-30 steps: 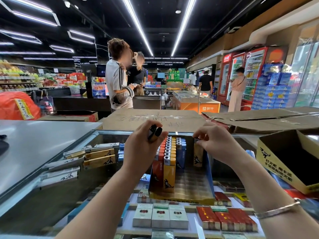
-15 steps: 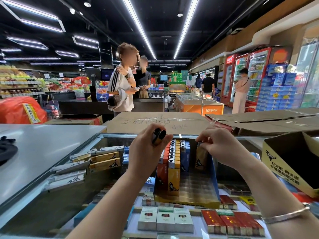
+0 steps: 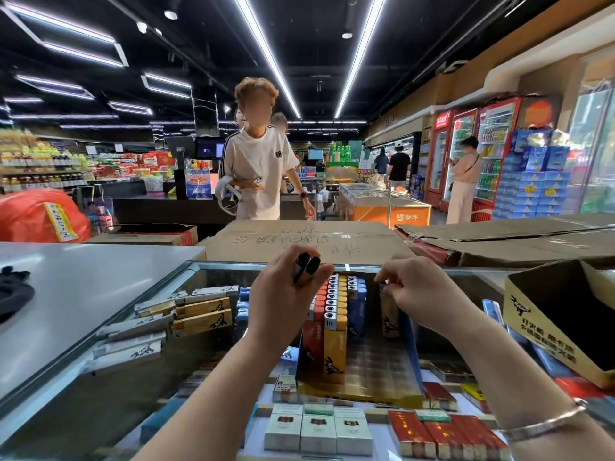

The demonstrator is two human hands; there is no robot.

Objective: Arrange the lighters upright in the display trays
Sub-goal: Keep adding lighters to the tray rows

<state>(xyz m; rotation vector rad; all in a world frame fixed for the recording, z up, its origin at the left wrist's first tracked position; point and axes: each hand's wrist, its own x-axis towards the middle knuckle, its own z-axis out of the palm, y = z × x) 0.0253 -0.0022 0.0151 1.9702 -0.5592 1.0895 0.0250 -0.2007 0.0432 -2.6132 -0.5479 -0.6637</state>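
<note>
Little is being shifted since earlier: two lighters (image 3: 304, 268) are being kept clenched in the left hand (image 3: 283, 301), while a tan lighter (image 3: 388, 311) is being pinched upright into the display tray (image 3: 411, 347) by the right hand (image 3: 422, 294). Standing rows (image 3: 336, 314) are being risked; a brushing wrist could topple them.

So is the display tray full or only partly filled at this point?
Partly filled. The display tray has upright lighter rows along its left side; one lighter stands under the right hand, with bare slots in front.
</note>
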